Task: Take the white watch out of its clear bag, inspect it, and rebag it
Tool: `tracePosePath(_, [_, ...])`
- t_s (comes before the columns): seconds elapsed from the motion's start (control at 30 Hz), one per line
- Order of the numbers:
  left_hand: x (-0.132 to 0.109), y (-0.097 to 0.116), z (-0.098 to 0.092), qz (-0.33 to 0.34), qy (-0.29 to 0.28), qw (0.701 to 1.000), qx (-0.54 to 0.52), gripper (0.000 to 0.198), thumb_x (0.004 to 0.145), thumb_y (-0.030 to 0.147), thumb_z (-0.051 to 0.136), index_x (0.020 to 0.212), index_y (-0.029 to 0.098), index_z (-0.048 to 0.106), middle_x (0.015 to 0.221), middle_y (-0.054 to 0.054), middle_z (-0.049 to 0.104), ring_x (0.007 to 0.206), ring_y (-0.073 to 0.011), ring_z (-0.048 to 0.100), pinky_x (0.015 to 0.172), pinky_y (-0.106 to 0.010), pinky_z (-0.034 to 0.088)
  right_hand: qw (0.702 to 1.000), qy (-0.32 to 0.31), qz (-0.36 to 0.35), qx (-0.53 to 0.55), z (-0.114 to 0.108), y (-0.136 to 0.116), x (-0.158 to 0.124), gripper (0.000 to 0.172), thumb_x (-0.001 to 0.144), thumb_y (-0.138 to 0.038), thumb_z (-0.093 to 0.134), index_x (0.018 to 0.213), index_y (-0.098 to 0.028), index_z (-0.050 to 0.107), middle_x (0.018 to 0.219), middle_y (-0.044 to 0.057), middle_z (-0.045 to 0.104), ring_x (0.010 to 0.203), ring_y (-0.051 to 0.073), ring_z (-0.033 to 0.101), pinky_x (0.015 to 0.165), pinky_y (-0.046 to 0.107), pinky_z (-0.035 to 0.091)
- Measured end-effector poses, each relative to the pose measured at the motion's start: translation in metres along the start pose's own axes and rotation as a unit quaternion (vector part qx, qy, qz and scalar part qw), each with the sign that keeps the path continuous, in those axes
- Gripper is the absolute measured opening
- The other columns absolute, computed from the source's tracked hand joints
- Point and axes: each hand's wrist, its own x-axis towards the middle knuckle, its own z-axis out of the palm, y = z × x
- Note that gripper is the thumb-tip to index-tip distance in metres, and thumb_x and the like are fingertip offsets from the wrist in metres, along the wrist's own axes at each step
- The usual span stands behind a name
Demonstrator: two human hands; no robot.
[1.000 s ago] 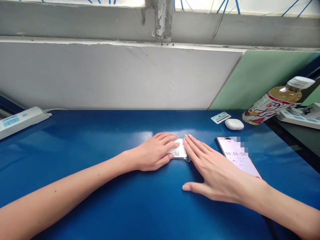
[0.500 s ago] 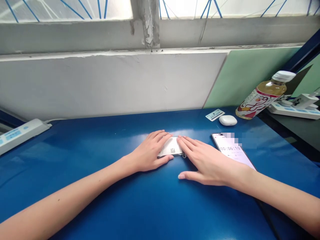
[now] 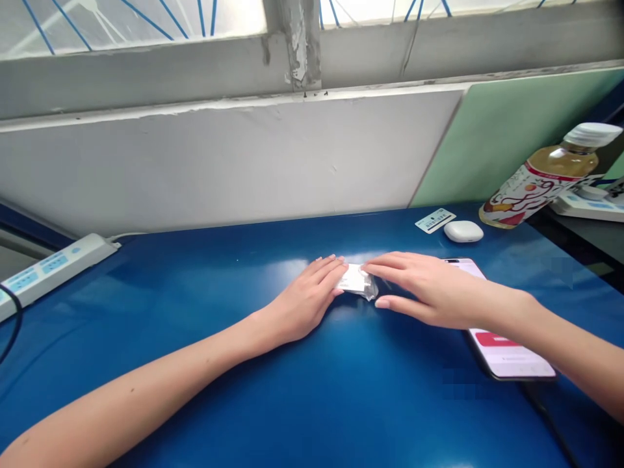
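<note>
A small flat white packet [image 3: 351,278] in clear plastic lies on the blue table, its left part covered by fingers. My left hand [image 3: 305,298] is closed on that left end, fingers over the top and thumb along the near side. At the crinkled right end of the packet is my right hand [image 3: 433,289], with thumb and fingers apart. Its fingertips are at the packet's upper right corner; whether they press on it I cannot tell. Under my right forearm lies a phone [image 3: 511,357] with its screen lit, partly hidden.
Towards the back right are a printed card [image 3: 435,221], a white earbud case [image 3: 463,231] and a tilted drink bottle [image 3: 539,185]. A power strip [image 3: 56,270] with a cable lies at the left. The wall [image 3: 219,162] bounds the blue table [image 3: 273,403] at the back.
My right hand has shifted right and turned, its fingers lifting off the packet's top towards its right end. The packet's plastic end now shows. The view has shifted slightly.
</note>
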Motion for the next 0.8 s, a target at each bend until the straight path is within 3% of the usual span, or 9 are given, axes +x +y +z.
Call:
tracePosePath(0.1, [-0.001, -0.001, -0.001, 0.008, 0.033, 0.998, -0.057, 0.042, 0.107, 0.027, 0.028, 0.147, 0.018, 0.036, 0.153, -0.015, 0.046, 0.145, -0.0257, 0.038, 0.117, -0.049, 0.037, 0.999, 0.027, -0.005, 0.021, -0.002, 0.005, 0.0, 0.049, 0.097, -0.041, 0.052, 0.142, -0.022, 0.053, 0.14, 0.012, 0.061, 0.122, 0.029, 0.062, 0.099, 0.045, 0.052])
tracePosePath(0.2, [-0.002, 0.0, -0.001, 0.043, 0.061, 0.996, -0.054, 0.041, 0.107, 0.026, 0.027, 0.147, 0.019, 0.034, 0.148, -0.015, 0.051, 0.144, -0.0268, 0.04, 0.115, -0.049, 0.04, 0.996, 0.085, -0.038, 0.0, 0.001, 0.007, 0.002, 0.032, 0.099, -0.032, 0.049, 0.125, -0.022, 0.066, 0.118, 0.01, 0.073, 0.103, 0.025, 0.07, 0.09, 0.041, 0.055])
tracePosePath(0.3, [-0.002, 0.001, 0.0, 0.072, 0.085, 0.994, -0.018, 0.04, 0.106, 0.026, 0.029, 0.144, 0.017, 0.036, 0.142, -0.016, 0.055, 0.144, -0.0294, 0.04, 0.115, -0.051, 0.039, 0.988, 0.136, -0.061, -0.038, 0.0, 0.005, 0.001, 0.026, 0.1, -0.027, 0.048, 0.106, -0.023, 0.073, 0.099, 0.008, 0.078, 0.086, 0.023, 0.072, 0.082, 0.039, 0.055])
tracePosePath(0.4, [-0.002, 0.001, 0.0, 0.03, 0.106, 0.994, -0.016, 0.042, 0.104, 0.027, 0.036, 0.144, 0.016, 0.036, 0.144, -0.018, 0.052, 0.14, -0.0317, 0.043, 0.115, -0.053, 0.039, 0.982, 0.182, -0.046, -0.02, -0.008, 0.002, 0.001, 0.023, 0.099, -0.027, 0.05, 0.105, -0.024, 0.072, 0.101, 0.008, 0.077, 0.085, 0.022, 0.07, 0.079, 0.037, 0.054])
tracePosePath(0.5, [-0.002, 0.0, 0.002, -0.027, 0.134, 0.99, -0.039, 0.056, 0.1, 0.026, 0.044, 0.151, 0.017, 0.025, 0.149, -0.02, 0.045, 0.139, -0.0325, 0.044, 0.112, -0.054, 0.042, 0.975, 0.217, 0.01, 0.044, -0.016, 0.002, 0.006, 0.022, 0.099, -0.029, 0.05, 0.103, -0.024, 0.07, 0.097, 0.008, 0.075, 0.083, 0.022, 0.069, 0.075, 0.035, 0.054])
tracePosePath(0.67, [-0.001, 0.001, 0.001, -0.038, 0.145, 0.986, -0.074, 0.087, 0.087, 0.022, 0.057, 0.158, 0.02, 0.006, 0.159, -0.02, 0.027, 0.146, -0.0348, 0.032, 0.114, -0.057, 0.039, 0.978, 0.165, 0.067, 0.108, -0.012, 0.01, 0.029, 0.022, 0.099, -0.028, 0.048, 0.096, -0.02, 0.068, 0.09, 0.006, 0.074, 0.077, 0.019, 0.067, 0.067, 0.03, 0.052])
tracePosePath(0.8, [0.0, 0.003, -0.002, -0.012, 0.082, 0.996, -0.041, 0.087, 0.085, 0.025, 0.061, 0.157, 0.018, 0.012, 0.162, -0.021, 0.021, 0.15, -0.0356, 0.023, 0.118, -0.057, 0.032, 0.99, 0.127, 0.062, 0.004, 0.001, 0.017, 0.04, 0.028, 0.101, -0.028, 0.043, 0.106, -0.017, 0.068, 0.099, 0.01, 0.074, 0.083, 0.021, 0.068, 0.07, 0.033, 0.051])
